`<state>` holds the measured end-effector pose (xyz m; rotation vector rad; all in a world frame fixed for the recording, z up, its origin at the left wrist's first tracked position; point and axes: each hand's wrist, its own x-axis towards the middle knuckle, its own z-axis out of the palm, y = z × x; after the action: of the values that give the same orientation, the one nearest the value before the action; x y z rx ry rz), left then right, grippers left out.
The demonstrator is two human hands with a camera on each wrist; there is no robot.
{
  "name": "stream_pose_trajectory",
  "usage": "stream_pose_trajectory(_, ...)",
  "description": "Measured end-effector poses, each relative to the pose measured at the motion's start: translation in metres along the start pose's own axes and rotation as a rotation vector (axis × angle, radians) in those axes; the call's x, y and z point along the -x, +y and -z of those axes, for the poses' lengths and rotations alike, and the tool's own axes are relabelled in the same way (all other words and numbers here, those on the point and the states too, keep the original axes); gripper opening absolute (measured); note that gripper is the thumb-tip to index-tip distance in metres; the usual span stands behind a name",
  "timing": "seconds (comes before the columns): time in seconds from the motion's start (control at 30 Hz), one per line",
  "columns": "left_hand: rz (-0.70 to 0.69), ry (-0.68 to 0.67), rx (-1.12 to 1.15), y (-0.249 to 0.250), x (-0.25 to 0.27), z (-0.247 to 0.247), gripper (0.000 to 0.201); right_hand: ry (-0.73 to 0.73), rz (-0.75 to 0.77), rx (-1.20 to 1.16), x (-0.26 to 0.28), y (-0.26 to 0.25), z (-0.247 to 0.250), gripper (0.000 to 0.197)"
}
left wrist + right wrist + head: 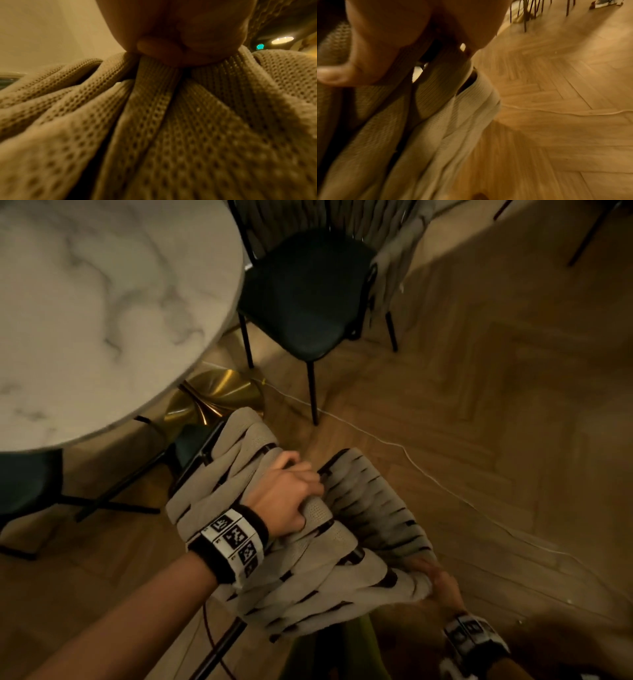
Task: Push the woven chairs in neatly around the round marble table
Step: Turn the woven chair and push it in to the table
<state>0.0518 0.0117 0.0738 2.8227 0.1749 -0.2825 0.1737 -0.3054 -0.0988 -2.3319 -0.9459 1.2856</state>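
Left hand [287, 498] gripped near woven chair [318, 563] backrest top, right hand [436, 580] clutched its side; best pushed straight, evenly, seat sliding under marble table [85, 320], avoiding floor cable [428, 470]

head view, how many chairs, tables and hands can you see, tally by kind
woven chairs: 2, the near one gripped by both hands, the far one beside the table
round marble table: 1
hands: 2, left hand and right hand, both on the near chair's woven back
another dark seat at the left edge is too cut off to count
total: 5
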Motion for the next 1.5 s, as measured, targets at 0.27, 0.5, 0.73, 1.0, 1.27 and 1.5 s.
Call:
stream_pose_trajectory(0.27,-0.014,0.199,0.092,0.000,0.068,0.087,0.030,0.497,0.239,0.039,0.072,-0.053,0.063,0.045)
stream_pose_trajectory(0.5,0.025,0.249,-0.155,-0.072,0.184,0.085,0.024,0.536,0.601,0.524,0.115,-0.202,0.063,0.024)
stream_pose_trajectory(0.73,0.277,0.071,-0.321,-0.133,0.288,0.017,0.054,0.066,0.636,0.773,0.103,-0.290,-0.018,0.042)
stream_pose_trajectory(1.0,0.532,-0.174,-0.336,-0.149,0.391,-0.056,0.059,-0.300,0.646,0.877,0.111,-0.331,-0.142,0.038)
stream_pose_trajectory(1.27,0.712,-0.230,-0.231,-0.134,0.423,-0.121,0.055,-0.535,0.463,0.905,0.109,-0.305,-0.208,0.046)
stream_pose_trajectory(1.5,0.837,0.262,0.101,-0.118,0.421,-0.132,0.052,-0.539,0.503,0.857,0.101,-0.296,-0.193,0.049)
